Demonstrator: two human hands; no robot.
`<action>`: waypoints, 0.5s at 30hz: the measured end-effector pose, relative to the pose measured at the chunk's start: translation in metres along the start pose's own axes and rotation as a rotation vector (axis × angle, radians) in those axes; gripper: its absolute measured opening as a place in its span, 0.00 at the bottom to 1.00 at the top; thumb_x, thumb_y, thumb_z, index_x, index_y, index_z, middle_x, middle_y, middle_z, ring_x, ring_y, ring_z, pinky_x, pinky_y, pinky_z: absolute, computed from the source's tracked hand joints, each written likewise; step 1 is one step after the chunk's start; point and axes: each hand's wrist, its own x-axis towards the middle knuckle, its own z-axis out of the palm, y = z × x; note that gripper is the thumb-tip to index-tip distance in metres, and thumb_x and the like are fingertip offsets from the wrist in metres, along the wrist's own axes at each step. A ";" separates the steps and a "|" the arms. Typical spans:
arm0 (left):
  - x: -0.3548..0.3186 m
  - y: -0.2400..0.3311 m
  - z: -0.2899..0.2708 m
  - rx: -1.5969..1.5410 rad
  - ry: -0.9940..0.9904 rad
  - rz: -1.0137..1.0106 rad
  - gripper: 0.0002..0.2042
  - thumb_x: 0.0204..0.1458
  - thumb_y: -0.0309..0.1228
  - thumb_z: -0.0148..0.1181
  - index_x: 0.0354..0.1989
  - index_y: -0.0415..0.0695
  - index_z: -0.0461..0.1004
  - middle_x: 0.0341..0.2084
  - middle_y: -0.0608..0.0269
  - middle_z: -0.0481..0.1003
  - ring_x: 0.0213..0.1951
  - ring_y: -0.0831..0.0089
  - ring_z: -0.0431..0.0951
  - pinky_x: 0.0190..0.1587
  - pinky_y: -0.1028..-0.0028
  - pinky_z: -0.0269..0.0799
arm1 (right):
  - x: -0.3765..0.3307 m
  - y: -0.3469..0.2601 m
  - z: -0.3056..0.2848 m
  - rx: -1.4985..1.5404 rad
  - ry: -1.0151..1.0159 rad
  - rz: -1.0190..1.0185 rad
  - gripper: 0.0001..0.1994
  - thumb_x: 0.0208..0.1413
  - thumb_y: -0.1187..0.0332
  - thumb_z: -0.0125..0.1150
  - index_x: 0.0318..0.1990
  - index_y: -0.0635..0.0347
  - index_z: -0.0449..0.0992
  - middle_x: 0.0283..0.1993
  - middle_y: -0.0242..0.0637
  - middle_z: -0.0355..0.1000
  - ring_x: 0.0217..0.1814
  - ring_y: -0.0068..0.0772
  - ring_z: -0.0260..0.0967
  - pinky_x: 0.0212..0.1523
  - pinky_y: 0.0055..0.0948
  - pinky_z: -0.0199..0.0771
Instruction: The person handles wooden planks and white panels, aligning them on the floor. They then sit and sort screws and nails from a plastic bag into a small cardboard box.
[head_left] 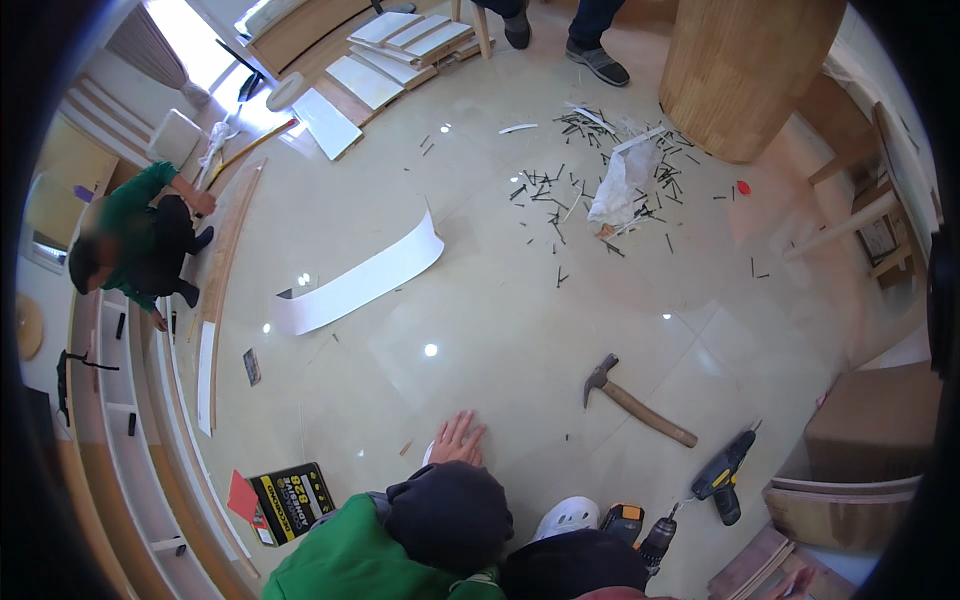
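Observation:
At the lower right edge, what seems to be part of my right hand (797,584) shows beside brown wooden boards (748,565); its fingers are too cut off to read. My left hand is out of view. Nearby, a black and yellow cordless drill (722,478) lies on the floor. A second drill (657,540) rests closer in, with an orange-and-black battery pack (623,520) next to it. A claw hammer (640,400) with a wooden handle lies farther ahead. Close in front, a co-worker in a green top and dark cap (450,515) spreads one hand (458,440) on the floor.
Many dark screws (548,190) are scattered around a crumpled white plastic bag (625,185). A curved white strip (365,285) lies mid-floor. At left, another person (135,230) crouches by long boards (235,230). An adhesive box (290,503), cardboard boxes (870,420) and a wooden drum (745,75) stand around.

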 end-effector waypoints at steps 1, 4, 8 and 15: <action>-0.001 0.001 0.000 -0.012 0.011 -0.023 0.25 0.52 0.35 0.54 0.61 0.52 0.64 0.66 0.49 0.53 0.68 0.50 0.51 0.64 0.51 0.52 | 0.003 -0.011 0.002 0.015 -0.045 0.004 0.25 0.54 0.53 0.55 0.59 0.50 0.69 0.62 0.52 0.62 0.63 0.51 0.61 0.56 0.55 0.62; 0.003 -0.001 0.003 -0.080 -0.012 -0.059 0.28 0.50 0.35 0.52 0.63 0.56 0.63 0.67 0.50 0.52 0.68 0.51 0.51 0.64 0.51 0.53 | 0.015 -0.040 0.004 0.051 -0.152 0.016 0.24 0.55 0.54 0.55 0.59 0.50 0.69 0.62 0.53 0.62 0.64 0.51 0.60 0.58 0.56 0.62; 0.013 -0.013 0.006 -0.178 -0.106 -0.030 0.31 0.47 0.36 0.52 0.65 0.58 0.60 0.68 0.52 0.51 0.68 0.52 0.51 0.63 0.50 0.55 | 0.025 -0.073 -0.010 0.153 -0.279 0.069 0.23 0.56 0.55 0.56 0.58 0.50 0.70 0.63 0.53 0.61 0.65 0.52 0.59 0.59 0.57 0.61; 0.014 0.006 0.007 -0.206 -0.092 -0.064 0.29 0.50 0.41 0.53 0.64 0.55 0.62 0.64 0.50 0.58 0.65 0.49 0.58 0.59 0.51 0.60 | 0.093 -0.167 -0.019 -0.013 -0.647 -0.045 0.24 0.43 0.64 0.62 0.52 0.54 0.72 0.52 0.44 0.65 0.55 0.49 0.62 0.57 0.46 0.57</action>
